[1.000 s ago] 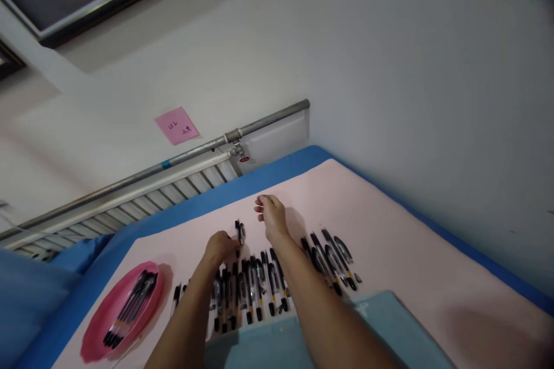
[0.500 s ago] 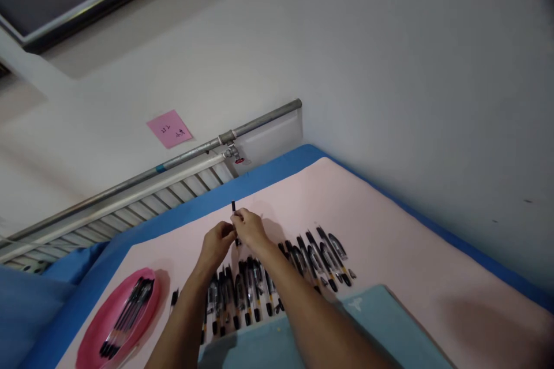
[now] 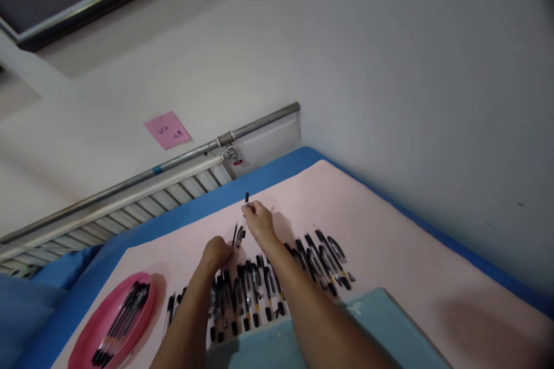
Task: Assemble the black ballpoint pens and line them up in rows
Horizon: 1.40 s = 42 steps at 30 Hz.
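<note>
My right hand (image 3: 260,223) pinches a clear pen barrel (image 3: 244,223) with black ends, held nearly upright over the pink sheet. To its left, my left hand (image 3: 217,252) is closed on a thin dark stick that looks like a pen refill (image 3: 234,234), pointing up from the fingers. A black pen cap (image 3: 239,236) shows between the two hands; whether a hand touches it I cannot tell. Below the wrists lie several disassembled pens (image 3: 247,297), clear and black with yellowish bands. More pen parts (image 3: 322,259) lie right of my right forearm.
A pink bowl (image 3: 89,331) with several pens or refills stands at the left. A light-blue board (image 3: 389,328) lies at the near edge. The pink sheet (image 3: 389,242) covers a blue surface against the wall. Behind it run a radiator (image 3: 190,191) and a pipe (image 3: 186,158).
My hands have moved apart. The right one has gone slightly up and right with the pen barrel; the left has dropped a little, and the refill now shows separately in it.
</note>
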Available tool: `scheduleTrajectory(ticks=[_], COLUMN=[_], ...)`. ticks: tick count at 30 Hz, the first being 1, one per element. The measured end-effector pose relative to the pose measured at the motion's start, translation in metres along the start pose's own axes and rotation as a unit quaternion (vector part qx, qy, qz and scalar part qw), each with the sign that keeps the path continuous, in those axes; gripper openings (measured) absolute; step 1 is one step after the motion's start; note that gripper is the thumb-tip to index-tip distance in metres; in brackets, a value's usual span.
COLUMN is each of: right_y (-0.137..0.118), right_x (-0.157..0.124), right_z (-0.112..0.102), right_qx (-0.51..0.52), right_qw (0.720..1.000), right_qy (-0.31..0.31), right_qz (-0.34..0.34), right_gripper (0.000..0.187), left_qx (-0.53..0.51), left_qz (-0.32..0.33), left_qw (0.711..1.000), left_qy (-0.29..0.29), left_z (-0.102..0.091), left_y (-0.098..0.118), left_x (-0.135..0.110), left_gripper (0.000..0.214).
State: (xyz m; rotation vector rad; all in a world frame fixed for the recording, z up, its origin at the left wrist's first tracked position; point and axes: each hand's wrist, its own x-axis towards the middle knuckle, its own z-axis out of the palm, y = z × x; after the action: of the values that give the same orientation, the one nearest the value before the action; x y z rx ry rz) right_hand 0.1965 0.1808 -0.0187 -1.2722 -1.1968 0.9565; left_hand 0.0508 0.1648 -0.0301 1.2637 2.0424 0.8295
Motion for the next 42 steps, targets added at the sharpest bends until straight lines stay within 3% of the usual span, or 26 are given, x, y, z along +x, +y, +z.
scheduleTrajectory(ticks=[5, 11, 15, 19, 28, 35, 42], right_y=[-0.004, -0.011, -0.010, -0.008, -0.004, -0.004, -0.005], right_x=[-0.007, -0.027, -0.031, -0.028, -0.030, -0.030, -0.030], right_z=[0.003, 0.009, 0.012, 0.015, 0.019, 0.018, 0.018], right_qx=[-0.002, 0.000, -0.033, -0.084, -0.092, -0.097, -0.176], right_qw=[0.997, 0.965, 0.943, 0.932, 0.930, 0.928, 0.917], right_qy=[-0.075, -0.243, -0.304, -0.301, -0.305, -0.299, -0.274], right_qz=[-0.031, -0.097, -0.132, -0.184, -0.185, -0.199, -0.232], right_gripper=[0.021, 0.017, 0.023, 0.024, 0.024, 0.023, 0.023], left_qx=[-0.202, -0.468, -0.546, -0.578, -0.597, -0.585, -0.567], left_qz=[-0.036, -0.024, -0.026, -0.035, -0.045, -0.036, -0.032], left_qw=[0.979, 0.883, 0.837, 0.815, 0.801, 0.810, 0.823], left_qy=[-0.018, 0.019, 0.023, 0.019, 0.015, 0.019, 0.034], left_z=[-0.025, -0.051, -0.051, -0.047, -0.051, -0.053, -0.053], left_y=[0.006, 0.010, 0.004, -0.003, -0.012, -0.014, -0.014], left_x=[-0.012, -0.029, -0.033, -0.034, -0.035, -0.036, -0.037], left_gripper=[0.014, 0.011, 0.013, 0.013, 0.012, 0.012, 0.011])
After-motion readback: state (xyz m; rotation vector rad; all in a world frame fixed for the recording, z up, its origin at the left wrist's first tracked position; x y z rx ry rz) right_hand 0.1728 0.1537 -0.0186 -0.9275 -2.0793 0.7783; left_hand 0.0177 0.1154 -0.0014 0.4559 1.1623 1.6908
